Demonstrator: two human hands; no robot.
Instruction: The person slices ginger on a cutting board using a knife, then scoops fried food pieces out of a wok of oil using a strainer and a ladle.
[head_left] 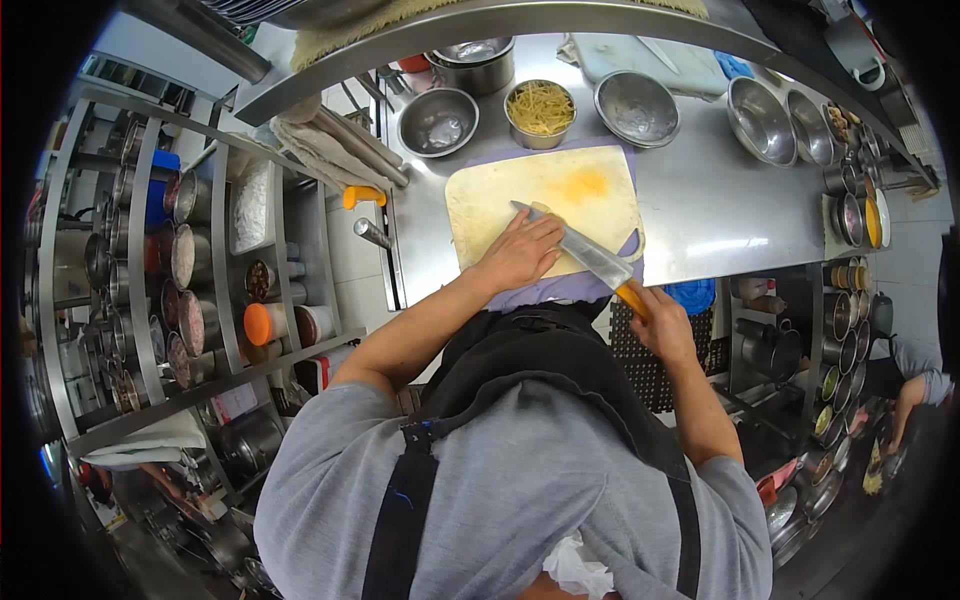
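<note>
My right hand (663,322) is wrapped round the orange handle of a kitchen knife (597,258). Its broad blade lies slanted across a pale cutting board (490,195), tip pointing to the far left. My left hand (525,247) rests on the board beside the blade, its bent fingers close together against the near side of the knife. Whatever those fingers press on is hidden beneath them. A small pale yellow piece (541,208) shows by the blade near the tip. An orange-yellow stain marks the board's far right part.
Behind the board stand a metal pot of yellow strips (541,108) and steel bowls (438,122). A purple cloth (640,262) lies under the board. A second board (620,55) with a knife is farther back. Racks of containers (190,255) flank the left. Another person's arm (908,400) shows far right.
</note>
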